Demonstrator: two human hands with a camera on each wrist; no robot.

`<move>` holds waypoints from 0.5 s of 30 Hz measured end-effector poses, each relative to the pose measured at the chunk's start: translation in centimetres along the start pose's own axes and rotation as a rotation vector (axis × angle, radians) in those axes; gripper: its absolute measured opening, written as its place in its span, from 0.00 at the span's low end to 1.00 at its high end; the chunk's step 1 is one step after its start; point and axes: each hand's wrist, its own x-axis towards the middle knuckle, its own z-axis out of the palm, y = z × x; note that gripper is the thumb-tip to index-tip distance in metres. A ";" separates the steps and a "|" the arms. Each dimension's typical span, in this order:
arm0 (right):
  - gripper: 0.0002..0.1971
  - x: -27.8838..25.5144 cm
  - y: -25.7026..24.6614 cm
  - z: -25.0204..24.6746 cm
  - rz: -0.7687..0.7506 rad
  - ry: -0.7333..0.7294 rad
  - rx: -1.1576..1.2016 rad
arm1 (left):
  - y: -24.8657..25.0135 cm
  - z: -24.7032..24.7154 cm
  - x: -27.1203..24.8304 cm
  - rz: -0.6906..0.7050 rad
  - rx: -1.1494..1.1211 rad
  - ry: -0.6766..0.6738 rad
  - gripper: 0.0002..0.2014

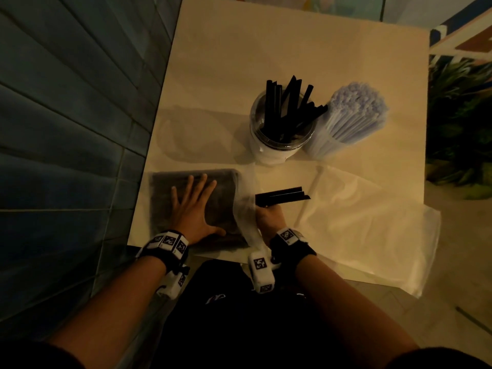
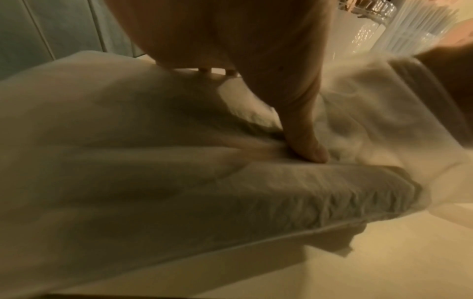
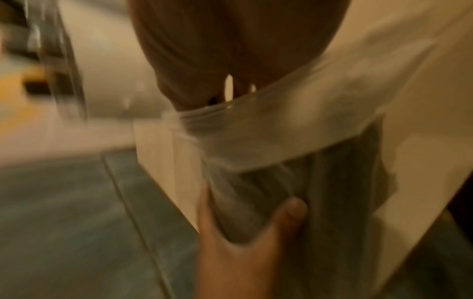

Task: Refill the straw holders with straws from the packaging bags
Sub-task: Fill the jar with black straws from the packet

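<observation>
The left hand (image 1: 193, 206) lies flat on the bag of black straws (image 1: 159, 201), fingers spread and straight, pressing it down against the near left corner of the table (image 1: 266, 49). From the left wrist view the thumb (image 2: 304, 139) digs into the crinkled plastic while the fingers stay stretched ahead. Just beside it, the right hand (image 1: 269, 218) is curled round a small bunch of black straws (image 1: 282, 197), holding them level at the mouth of that bag, their far ends pointing to the right. The loose, cloudy open end of the bag drapes over this hand; the right wrist view shows the plastic lip wrapped across the knuckles, though it is too blurred to make out the fingers' hold closely.

Further out, toward the middle of the table, stands a clear round straw holder (image 1: 279, 139) with black straws leaning in it at odd angles. Touching its right side is a second holder packed tight with pale wrapped straws (image 1: 356, 113). A flat, empty-looking translucent bag (image 1: 359, 222) lies on the near right part of the table, hanging over its edge. A blue-grey tiled wall (image 1: 66, 129) runs along the left, and green foliage (image 1: 460, 115) shows at the far right.
</observation>
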 end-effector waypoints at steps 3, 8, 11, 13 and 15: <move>0.07 0.8 -0.2 1.6 -0.079 -0.071 -0.174 | 0.0 0.0 0.0 -0.003 -0.008 -0.007 0.67; 0.03 1.4 -1.0 1.7 0.075 -0.043 -0.091 | -0.3 0.1 0.2 -0.011 -0.029 -0.003 0.67; 0.07 1.5 -1.1 1.5 0.140 -0.077 0.010 | -0.2 0.2 0.2 -0.010 -0.017 -0.010 0.67; 0.07 1.5 -1.5 1.0 0.146 -0.121 0.027 | -0.2 0.2 0.3 -0.008 -0.020 -0.014 0.67; 0.04 1.5 -2.0 -0.1 0.144 -0.105 0.043 | -0.3 0.2 0.3 -0.005 -0.024 -0.015 0.67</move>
